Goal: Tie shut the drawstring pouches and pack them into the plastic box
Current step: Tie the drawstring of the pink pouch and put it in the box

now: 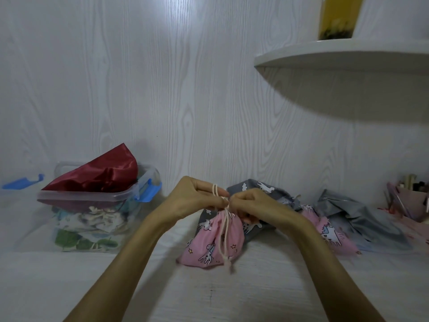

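At far left, clear plastic box w/ blue clips [97,198], already stuffed. Centre: left hand [197,197] & right hand [251,202] both pinch cream drawstring [224,226] atop pink unicorn-print cloth pouch [213,240], mid-knot. Next, probably: cinch tight, carry left. 3 or so pouches wait right.

A home nook: white wood-grain wall [162,89], curved shelf [336,59], cup of brushes [411,203].

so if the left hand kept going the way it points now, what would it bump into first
Most likely the right hand: the left hand points rightward across the pink pouch and their fingertips nearly meet at the drawstring. Depth is unclear.
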